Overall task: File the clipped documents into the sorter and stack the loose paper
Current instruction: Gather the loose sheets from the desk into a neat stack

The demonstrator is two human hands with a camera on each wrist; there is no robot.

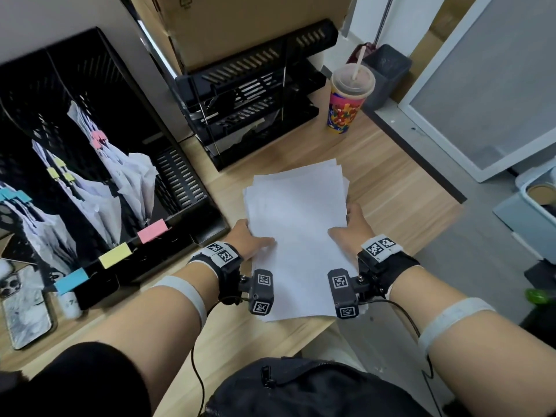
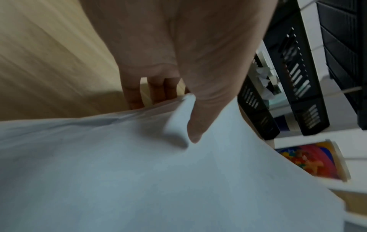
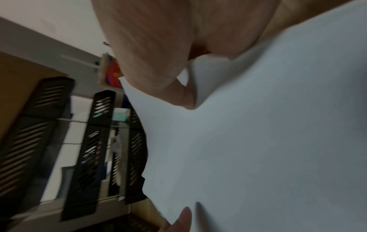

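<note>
A sheaf of loose white paper [image 1: 296, 227] is held over the wooden desk [image 1: 388, 188], its sheets a little fanned at the far end. My left hand [image 1: 251, 240] grips the left edge, thumb on top, fingers [image 2: 137, 97] underneath. My right hand [image 1: 350, 228] grips the right edge in the same way, its thumb [image 3: 178, 92] pressing on the top sheet. At the left stands the black upright sorter [image 1: 99, 121]. Its slots hold clipped documents [image 1: 90, 188] with pink, yellow and blue clips, and matching labels are on the front.
A black stacked letter tray [image 1: 252, 94] stands behind the paper, with a colourful lidded cup and straw [image 1: 349, 97] to its right. A phone [image 1: 25, 314] lies at the desk's left front. A cardboard box [image 1: 240, 22] is at the back. The desk edge drops off at the right.
</note>
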